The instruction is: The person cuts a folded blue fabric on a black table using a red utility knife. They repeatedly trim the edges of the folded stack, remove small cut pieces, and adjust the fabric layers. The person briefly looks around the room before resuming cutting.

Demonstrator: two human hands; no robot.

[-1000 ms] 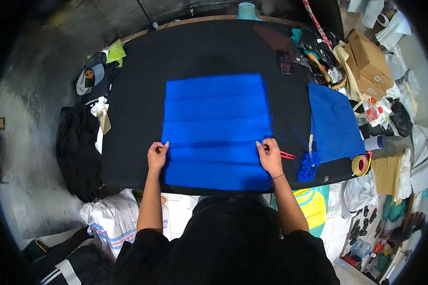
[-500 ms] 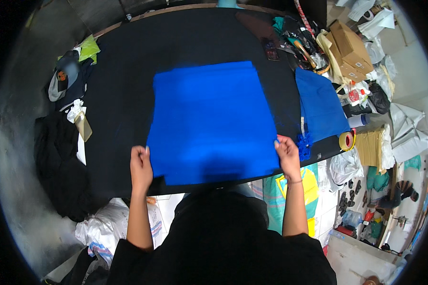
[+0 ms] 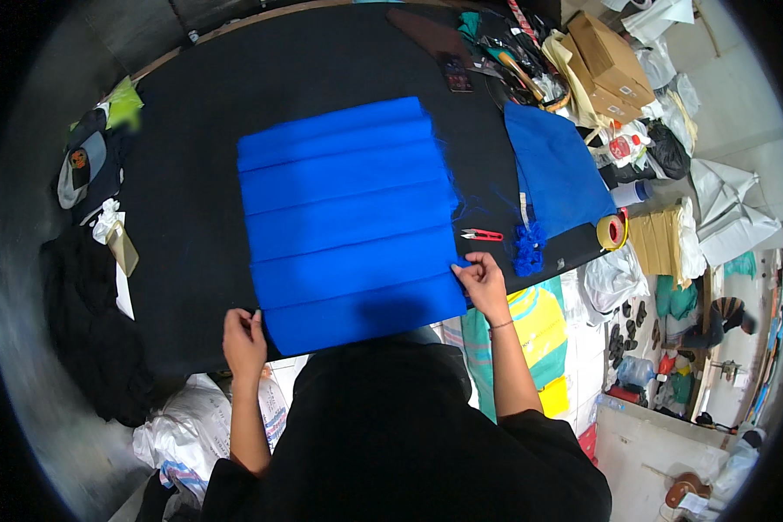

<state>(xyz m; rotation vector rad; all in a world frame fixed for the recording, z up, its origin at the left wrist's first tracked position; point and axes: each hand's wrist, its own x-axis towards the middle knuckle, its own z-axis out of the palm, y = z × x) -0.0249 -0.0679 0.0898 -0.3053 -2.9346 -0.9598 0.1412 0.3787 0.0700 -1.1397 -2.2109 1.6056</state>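
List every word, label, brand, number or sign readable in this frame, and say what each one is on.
No text here is clear enough to quote.
Creased blue cloth: no lettering visible.
Cap: orange emblem, no legible words.
Bottle: red label, too small to read.
Cardboard boxes: small pale labels, unreadable.
White sack: markings too blurred to read.

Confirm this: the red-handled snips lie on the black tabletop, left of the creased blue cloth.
Wrong side: the head view shows the red-handled snips to the right of the creased blue cloth, not left. They do lie on the black tabletop.
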